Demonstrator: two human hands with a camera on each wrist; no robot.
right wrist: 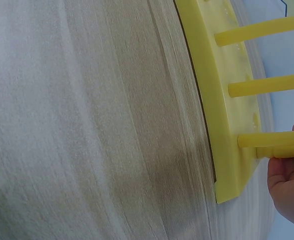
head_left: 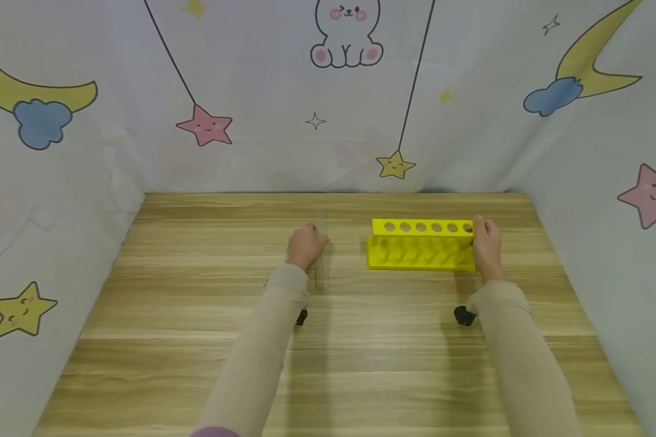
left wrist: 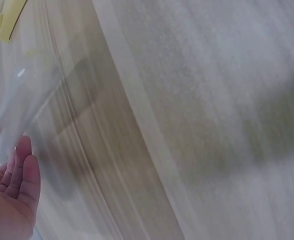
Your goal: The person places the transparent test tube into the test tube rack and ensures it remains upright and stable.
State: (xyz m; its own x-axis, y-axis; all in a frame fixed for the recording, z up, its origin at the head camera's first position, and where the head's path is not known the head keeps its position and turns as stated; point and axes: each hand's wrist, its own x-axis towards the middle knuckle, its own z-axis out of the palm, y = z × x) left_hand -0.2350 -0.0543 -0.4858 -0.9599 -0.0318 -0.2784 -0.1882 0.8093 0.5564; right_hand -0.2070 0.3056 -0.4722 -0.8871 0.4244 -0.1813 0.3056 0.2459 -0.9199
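Observation:
A clear test tube point(head_left: 320, 270) is pinched between the thumb and fingers of my left hand point(head_left: 304, 246), left of the table's middle. In the left wrist view the see-through tube point(left wrist: 29, 95) slants up and away from the fingertips of that hand point(left wrist: 11, 200). To its right stands a yellow test tube rack point(head_left: 421, 264), upright on the table, with a row of round holes along its top. My right hand point(head_left: 488, 246) grips the rack's right end. The right wrist view has its fingers curled at an end post, beside the base point(right wrist: 214, 115).
The wood-grain table point(head_left: 372, 358) lies under both hands. A pale cloth point(head_left: 273, 152) printed with stars and moons hangs behind it and along both sides. Black wrist devices point(head_left: 464, 315) hang below the sleeves.

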